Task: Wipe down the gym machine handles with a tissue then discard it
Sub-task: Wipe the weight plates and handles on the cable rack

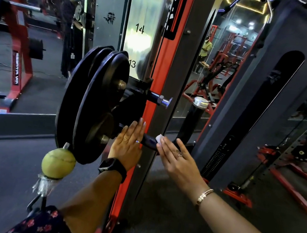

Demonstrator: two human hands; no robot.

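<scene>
Reaching forward with both arms, we lay our left hand flat over the inner end of the black handle, fingers straight and pointing up, close against the red post of the machine. Our right hand comes in from the other side, its fingers also straight, and the fingertips press a small white tissue onto the top of the handle; we cannot tell whether the thumb beneath grips anything. The two hands are apart, with a short bare stretch of the handle showing between them, and the tissue sits at the right end of that stretch, just beyond our right fingertips. A dark watch wraps our left wrist and a gold bracelet our right; both hands wear rings. Just left of our left hand, black weight plates stand on edge on their peg, and a yellow-green tennis ball hangs beside their lower rim. Above the handle a chrome pin juts from the post, and to the right a black tube with a silver cap stands upright. A shiny metal strip behind the plates bears the numbers 13, 14 and 15.
</scene>
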